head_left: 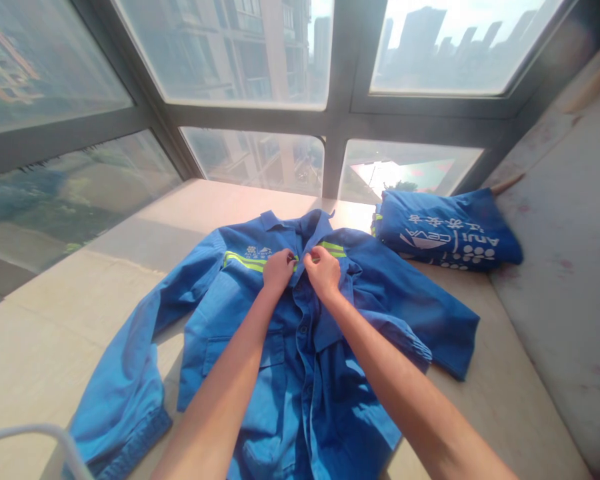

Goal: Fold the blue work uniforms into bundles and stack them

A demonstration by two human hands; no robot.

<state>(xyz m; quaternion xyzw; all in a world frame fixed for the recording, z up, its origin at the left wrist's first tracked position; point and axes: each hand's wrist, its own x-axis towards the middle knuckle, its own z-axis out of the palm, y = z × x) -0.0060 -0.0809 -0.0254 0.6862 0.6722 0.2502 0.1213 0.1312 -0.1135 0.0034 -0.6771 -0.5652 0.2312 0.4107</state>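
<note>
From my seat I see, biggest first, the wall of windows (230,53) across the top of the view, and below it the pale desk (55,320) that runs out from the glass toward me. Along its right edge lies a light padded mat (570,253) with faint pink marks. Spread face-up over the middle of the desk is the blue work jacket (300,373), collar toward the windows, one sleeve trailing down to the lower left and the other folded out to the right. Yellow-green reflective stripes (243,261) cross its chest. Well apart from my hands, at the far right by the glass, sits a folded blue garment (445,233) with white printing, touching the jacket's shoulder. A thin white bar (55,437) pokes in at the bottom left corner. My left hand (279,268) and right hand (323,270) meet just below the collar, both curled tight, fingertips pinching the two front edges of the jacket together at the top of its placket. Nothing blocks either hand; my forearms cover part of the jacket's front.
</note>
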